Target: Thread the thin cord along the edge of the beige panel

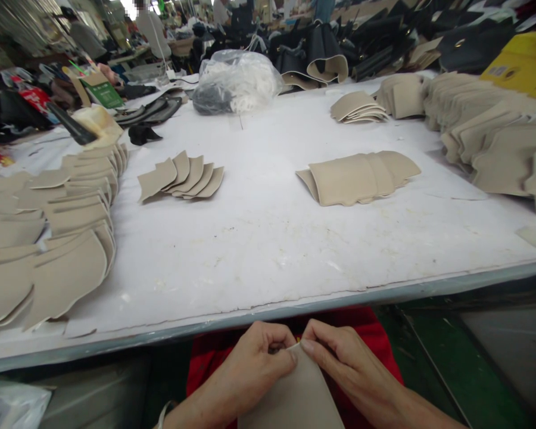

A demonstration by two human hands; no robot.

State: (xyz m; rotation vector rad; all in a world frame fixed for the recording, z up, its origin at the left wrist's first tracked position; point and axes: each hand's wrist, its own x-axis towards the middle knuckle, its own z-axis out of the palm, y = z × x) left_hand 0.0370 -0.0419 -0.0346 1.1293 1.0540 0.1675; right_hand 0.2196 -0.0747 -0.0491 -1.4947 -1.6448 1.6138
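Observation:
Below the table's front edge, a beige leather-like panel is held over my lap. My left hand pinches its top edge between thumb and fingers. Close beside it, my right hand grips the same edge at the top right corner. The panel's lower part runs out of the picture. On the white table ahead lie a small fanned set of beige pieces and, to its right, an overlapped stack of larger beige pieces.
Rows of beige pieces cover the table's left side, and more piles stand at the right. A clear plastic bag sits at the back, before black bags. A yellow item is far right. People stand in the background.

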